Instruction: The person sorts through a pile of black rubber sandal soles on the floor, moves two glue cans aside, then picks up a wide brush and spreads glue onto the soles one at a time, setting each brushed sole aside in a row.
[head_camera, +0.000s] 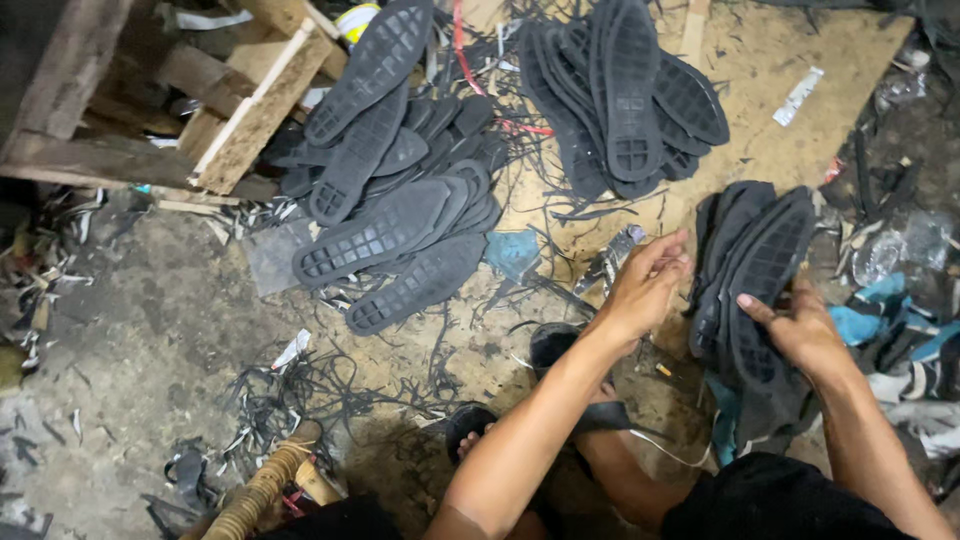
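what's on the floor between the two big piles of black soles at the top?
Head view: between the left sole pile and the right sole pile lies a tangle of thin black rubber trimmings and a red strip, over bare board.

The shoe soles (385, 235) look like matt black rubber with a bumpy grid. The floor (150, 330) is rough and dusty. The plank (255, 115) is bare, rough wood.

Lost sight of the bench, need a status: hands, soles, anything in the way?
Right hand grips black sole stack. Left hand beside the stack, fingers curled, contents unclear. Rubber trimmings litter the floor.
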